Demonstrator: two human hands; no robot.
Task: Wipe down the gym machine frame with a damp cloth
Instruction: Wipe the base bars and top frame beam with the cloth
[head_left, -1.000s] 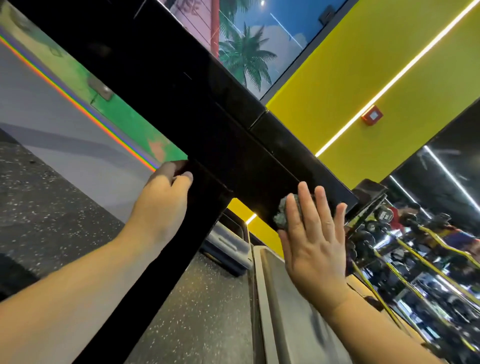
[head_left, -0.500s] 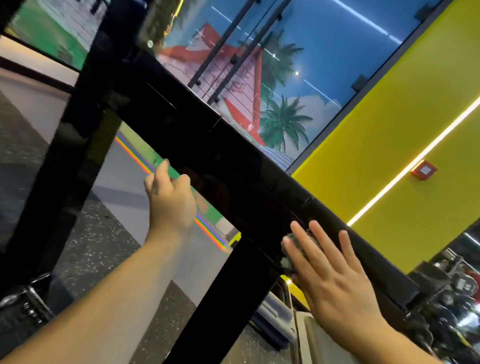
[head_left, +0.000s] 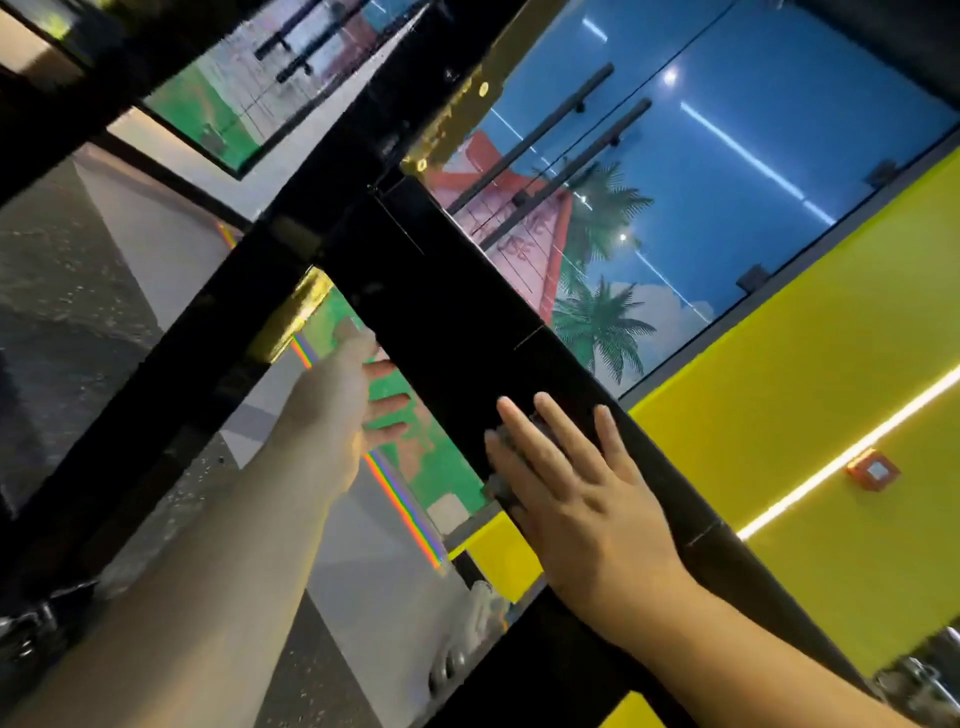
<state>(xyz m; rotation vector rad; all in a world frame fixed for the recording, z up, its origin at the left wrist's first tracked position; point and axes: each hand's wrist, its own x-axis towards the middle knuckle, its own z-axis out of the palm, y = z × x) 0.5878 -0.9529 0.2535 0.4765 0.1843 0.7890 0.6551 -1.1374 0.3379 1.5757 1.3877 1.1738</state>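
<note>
On black frame beam (head_left: 452, 332): right hand (head_left: 571, 499) flat, fingers straight, pressing grey cloth (head_left: 503, 488); left hand (head_left: 337, 405) beside, fingers spread.

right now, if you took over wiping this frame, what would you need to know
Left hand: open, fingers spread, beside the lower edge of the beam. It is blurred, so I cannot tell if it touches.
Right hand: flat, fingers straight, pressing the cloth on the beam's face.
Cloth: bunched under the right palm, mostly hidden.
Done: the wipe is under way on this beam. No wet trace shows how far it got.
Left: likely the rest of the beam and the crossing post.
</note>
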